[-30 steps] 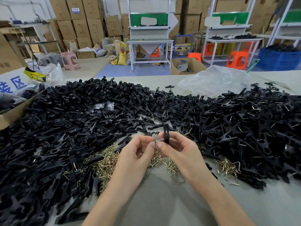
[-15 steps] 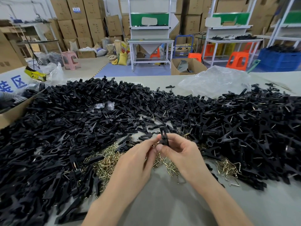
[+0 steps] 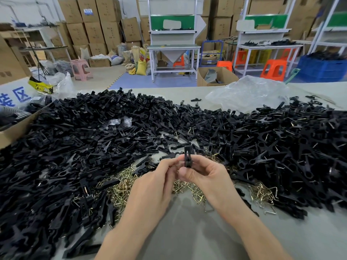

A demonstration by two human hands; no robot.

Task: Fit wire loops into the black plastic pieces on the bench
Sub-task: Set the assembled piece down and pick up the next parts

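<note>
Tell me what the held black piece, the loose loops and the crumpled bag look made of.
Held black piece: probably moulded plastic, matte, with crisp slots. Loose loops: metal wire, it seems, with a brassy-gold shine. Crumpled bag: thin clear plastic film, glossy and creased.

A sprawling heap of matte black plastic clip pieces [image 3: 84,147] is soaking up the light, flecked with silvery wire. Along the heap's near edge, bent brass-gold wire loops [image 3: 122,188] are glinting against the plain pale-grey bench top [image 3: 187,237]. Over that same edge the right hand [image 3: 202,173] is holding one upright plastic piece [image 3: 188,156], equally black, and the left hand [image 3: 155,186] is pinching a thin wire loop [image 3: 175,164], glinting pale, against it. Beyond the heap a crinkled clear plastic bag [image 3: 247,94] is shining whitish; farther beyond, orange plastic stools [image 3: 275,69], a pink plastic stool [image 3: 80,69], a blue plastic crate [image 3: 323,68] and plain brown cardboard cartons [image 3: 93,25] are standing out.
</note>
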